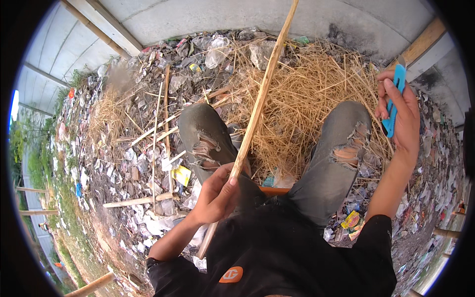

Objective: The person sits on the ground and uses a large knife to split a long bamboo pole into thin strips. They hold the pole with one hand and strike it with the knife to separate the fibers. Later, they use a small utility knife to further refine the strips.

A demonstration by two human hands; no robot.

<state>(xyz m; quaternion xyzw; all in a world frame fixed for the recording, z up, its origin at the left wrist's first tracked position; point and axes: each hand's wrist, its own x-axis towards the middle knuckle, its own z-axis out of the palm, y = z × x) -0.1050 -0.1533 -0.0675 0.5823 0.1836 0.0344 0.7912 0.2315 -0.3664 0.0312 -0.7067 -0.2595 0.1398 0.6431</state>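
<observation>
My left hand (216, 194) is closed round the lower part of a long, pale bamboo strip (263, 95). The strip slants up and away between my knees, its upper end running past the top edge of the view, its lower end beside my shirt. Off to the right, my right hand (404, 106) is raised over the ground beside my right knee, holding a light-blue box cutter (397, 94) with its blade end pointing up. Cutter and strip are well apart. A heap of straw-coloured shavings (302, 106) lies in front of me, between and beyond my knees.
Several thin bamboo strips (157, 133) and a thicker stick (138, 201) lie on the left. Litter of plastic scraps and paper covers the ground, with a yellow wrapper (181, 174) near my left knee. A grey panel wall (237, 19) stands ahead, with bamboo poles (96, 29) against it.
</observation>
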